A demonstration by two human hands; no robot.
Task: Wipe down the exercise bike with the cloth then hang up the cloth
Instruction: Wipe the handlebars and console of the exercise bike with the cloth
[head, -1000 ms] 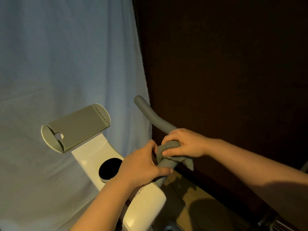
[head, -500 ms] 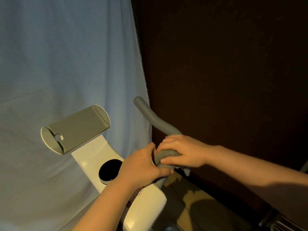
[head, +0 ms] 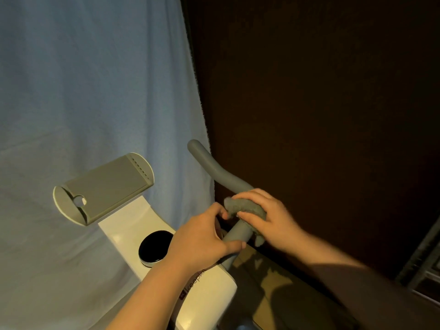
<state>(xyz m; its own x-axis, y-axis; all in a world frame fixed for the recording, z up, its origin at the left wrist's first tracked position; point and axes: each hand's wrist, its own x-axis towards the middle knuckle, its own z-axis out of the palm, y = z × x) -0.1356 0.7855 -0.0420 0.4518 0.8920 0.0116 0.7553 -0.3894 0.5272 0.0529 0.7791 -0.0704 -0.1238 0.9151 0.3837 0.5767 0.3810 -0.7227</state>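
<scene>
The white exercise bike [head: 209,294] rises at the lower middle, with a grey right handlebar [head: 214,170] running up and to the left. A grey cloth [head: 247,207] is wrapped over the handlebar's lower part. My right hand [head: 269,217] grips the cloth around the bar. My left hand [head: 202,239] holds the handlebar just below the cloth, close to the stem, with its thumb under the bar. A tail of the cloth hangs beneath my right hand.
A grey tablet holder [head: 104,186] stands at the left above a round black display [head: 154,245]. A pale blue sheet [head: 83,91] hangs behind. A dark wall [head: 321,103] fills the right side. Brown floor [head: 269,282] shows below.
My right hand has slid the cloth back up the handlebar a little after moving down it. My left hand has stayed on the bar.
</scene>
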